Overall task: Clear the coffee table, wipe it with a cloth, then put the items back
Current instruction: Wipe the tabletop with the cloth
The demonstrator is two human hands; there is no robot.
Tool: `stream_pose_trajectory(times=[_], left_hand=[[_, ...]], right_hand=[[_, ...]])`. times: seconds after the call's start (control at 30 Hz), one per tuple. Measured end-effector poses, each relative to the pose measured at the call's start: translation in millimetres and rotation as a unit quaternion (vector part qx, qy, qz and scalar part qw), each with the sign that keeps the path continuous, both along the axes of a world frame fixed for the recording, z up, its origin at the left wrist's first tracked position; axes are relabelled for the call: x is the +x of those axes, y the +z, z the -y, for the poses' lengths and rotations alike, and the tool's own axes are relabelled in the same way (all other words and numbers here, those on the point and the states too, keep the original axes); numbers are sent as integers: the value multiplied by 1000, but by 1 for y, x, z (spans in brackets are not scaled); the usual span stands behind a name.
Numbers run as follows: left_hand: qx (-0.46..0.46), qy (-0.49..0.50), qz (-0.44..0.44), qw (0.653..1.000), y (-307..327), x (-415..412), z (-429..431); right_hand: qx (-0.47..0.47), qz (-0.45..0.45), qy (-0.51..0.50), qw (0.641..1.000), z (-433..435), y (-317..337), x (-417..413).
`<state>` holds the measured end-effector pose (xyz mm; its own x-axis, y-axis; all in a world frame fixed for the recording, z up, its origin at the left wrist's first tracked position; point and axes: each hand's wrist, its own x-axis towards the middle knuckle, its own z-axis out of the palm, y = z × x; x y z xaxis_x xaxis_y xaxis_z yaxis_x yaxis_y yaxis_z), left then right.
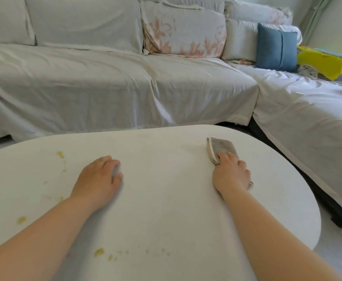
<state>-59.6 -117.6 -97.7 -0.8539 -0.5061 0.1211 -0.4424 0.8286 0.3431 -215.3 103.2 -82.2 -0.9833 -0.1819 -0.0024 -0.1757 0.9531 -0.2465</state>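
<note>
Table (166,209): white, oval top, fills the near half of the view; nothing stands on it.
Cloth (221,148): grey, folded, pale edge on its left side; lies flat on the far right part of the table.
Right hand (232,174): palm down on the near end of the cloth, fingers spread flat over it, pressing rather than pinching; a ring shows on one finger at its right edge.
Left hand (98,179): palm down on the bare table left of centre, fingers loosely curled, holding nothing; well apart from the cloth.
Stains (60,154): yellowish spots on the left part of the table, some far left, one at the left edge near the left forearm, more along the near edge between the two forearms.
Sofa (105,82): pale grey cover, runs across the far side and bends round to the right.
Floral cushion (184,35): leans on the sofa back, far centre.
Blue cushion (276,47): upright, far right on the sofa.
Yellow fabric (324,62): far right, just beside the blue cushion.
</note>
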Motion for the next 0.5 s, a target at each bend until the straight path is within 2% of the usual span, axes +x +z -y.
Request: stream_pose_trajectory(times=[0.07, 0.13, 0.23, 0.3, 0.37, 0.43, 0.5], left_hand=[[-15, 0, -3, 1000, -7, 0, 1], [-21, 5, -7, 1000, -11, -1, 2], [-27, 7, -18, 999, -13, -2, 4], [-31, 6, -24, 999, -14, -1, 4], [-25, 6, -28, 999, -15, -2, 3], [-25, 4, -30, 999, -15, -1, 3], [-26, 5, -30, 999, -16, -1, 3]], right_hand=[[21, 9, -32, 999, 28, 4, -2], [28, 7, -9, 1000, 59, 3, -2], [0, -14, 146, 989, 109, -5, 13], [-30, -28, 263, 964, 132, -12, 25], [-41, -37, 329, 943, 135, -15, 21], [-32, -33, 333, 942, 123, -12, 0], [-22, -26, 275, 961, 101, -8, -26]])
